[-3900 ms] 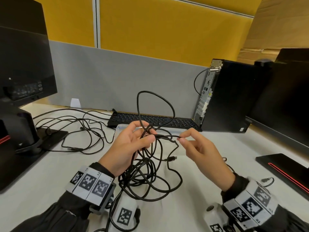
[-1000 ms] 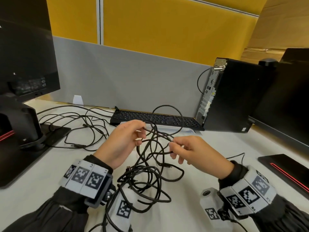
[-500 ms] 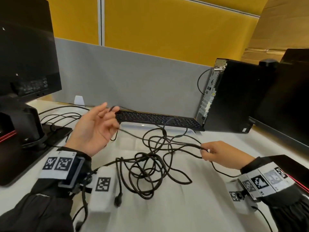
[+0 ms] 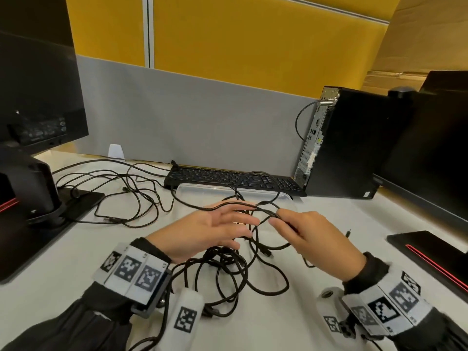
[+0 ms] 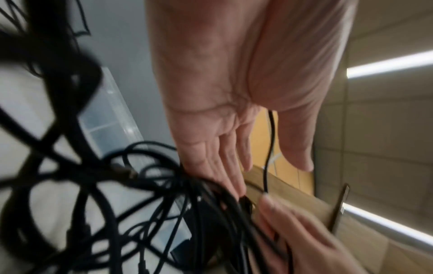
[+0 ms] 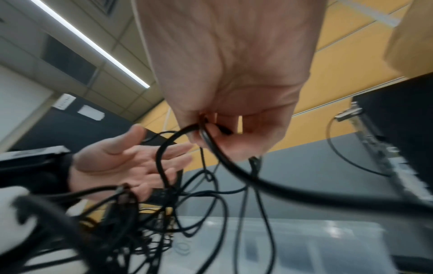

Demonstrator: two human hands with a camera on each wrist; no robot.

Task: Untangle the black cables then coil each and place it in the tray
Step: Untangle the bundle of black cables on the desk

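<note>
My right hand [image 4: 314,236] pinches one strand of the black cables [image 4: 235,269] (mid-desk, before the tray [image 4: 228,192]) to hold it taut — my left hand [image 4: 202,231], fingers spread and holding nothing, parts loops.

The black cables [image 4: 228,264] overlap so densely that individual strands cannot be separated, and motion blur smears them at 8 o'clock in both wrist views. The tray [image 4: 202,192] is partly hidden behind the hands; both monitors are cut off by the head view's edges at 9 and 3 o'clock.
</note>
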